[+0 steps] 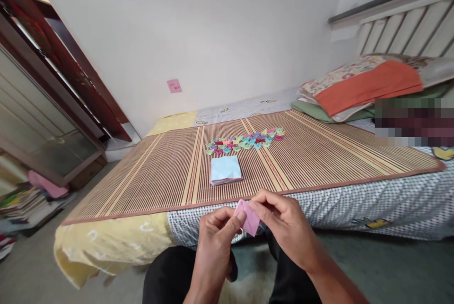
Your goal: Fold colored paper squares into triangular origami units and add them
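Note:
A small folded piece of pink origami paper [251, 221] is held between both hands, just in front of the bed's edge. My left hand [218, 235] pinches its left side, thumb on top. My right hand [282, 223] grips the upper right corner between thumb and fingers. Beyond them on the mat lies a stack of square paper [226, 169] with a light blue sheet on top. Farther back, several small folded paper pieces [244, 141] in many colours sit in close rows.
A striped bamboo mat [152, 171] covers the bed, over a checked and yellow sheet [117, 238]. Folded bedding with an orange cover [372, 86] is piled at the back right. A radiator [407, 25] stands behind it. Books [21, 204] are stacked at the left.

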The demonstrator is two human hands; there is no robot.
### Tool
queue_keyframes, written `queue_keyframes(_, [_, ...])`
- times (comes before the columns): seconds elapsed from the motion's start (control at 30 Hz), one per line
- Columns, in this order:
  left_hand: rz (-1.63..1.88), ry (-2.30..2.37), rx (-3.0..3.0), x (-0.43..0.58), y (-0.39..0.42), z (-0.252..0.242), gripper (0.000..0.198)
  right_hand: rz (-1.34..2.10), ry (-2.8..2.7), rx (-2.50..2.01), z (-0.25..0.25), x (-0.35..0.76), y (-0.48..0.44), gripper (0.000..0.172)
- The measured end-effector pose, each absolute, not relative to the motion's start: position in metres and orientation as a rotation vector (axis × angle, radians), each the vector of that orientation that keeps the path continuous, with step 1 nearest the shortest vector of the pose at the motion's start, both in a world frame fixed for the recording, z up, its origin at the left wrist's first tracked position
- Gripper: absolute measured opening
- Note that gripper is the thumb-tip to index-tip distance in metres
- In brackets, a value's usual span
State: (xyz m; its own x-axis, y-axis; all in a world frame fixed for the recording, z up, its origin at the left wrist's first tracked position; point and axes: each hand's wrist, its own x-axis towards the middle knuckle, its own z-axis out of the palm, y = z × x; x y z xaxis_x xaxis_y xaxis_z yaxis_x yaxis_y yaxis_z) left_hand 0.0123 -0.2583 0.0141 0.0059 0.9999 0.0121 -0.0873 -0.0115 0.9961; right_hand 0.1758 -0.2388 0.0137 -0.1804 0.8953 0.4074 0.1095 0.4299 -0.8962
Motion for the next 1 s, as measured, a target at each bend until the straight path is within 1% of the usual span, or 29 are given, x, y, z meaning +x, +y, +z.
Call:
queue_keyframes(0.13, [1.248,1.107,1.194,0.015,-0.256,0.012,0.036,0.598,-1.664,-0.96,0.013,0.172,-0.241,0.026])
queue_keyframes(0.2, [1.275,1.082,1.177,0.017,-0.255,0.011,0.034,0.562,-1.662,-0.973,0.013,0.172,-0.242,0.028])
queue_keyframes(0.3, [1.337,1.03,1.113,0.019,-0.253,0.011,0.03,0.677,-1.65,-0.96,0.013,0.175,-0.243,0.028])
queue_keyframes(0.4, [1.371,0.978,1.005,0.019,-0.251,0.013,0.028,0.855,-1.603,-0.918,0.014,0.182,-0.243,0.02])
queue_keyframes(0.47, [1.38,0.963,0.949,0.018,-0.25,0.015,0.029,0.928,-1.574,-0.901,0.016,0.186,-0.243,0.018])
queue_keyframes(0.6, [1.303,0.93,1.079,0.019,-0.252,0.02,0.029,0.985,-1.623,-0.884,0.022,0.186,-0.243,0.016])
queue_keyframes(0.73, [1.274,1.02,1.249,0.025,-0.258,0.017,0.029,0.958,-1.608,-0.921,0.025,0.182,-0.241,0.021])
queue_keyframes(0.87, [1.368,1.033,1.279,0.02,-0.267,0.015,0.024,1.156,-1.49,-0.911,0.02,0.183,-0.238,0.025])
queue_keyframes(0.93, [1.302,1.047,1.424,0.013,-0.271,0.017,0.018,1.228,-1.438,-0.896,0.017,0.184,-0.237,0.028])
queue_keyframes(1.0, [1.231,1.098,1.533,0.006,-0.275,0.02,0.019,1.259,-1.419,-0.88,0.016,0.183,-0.237,0.029])
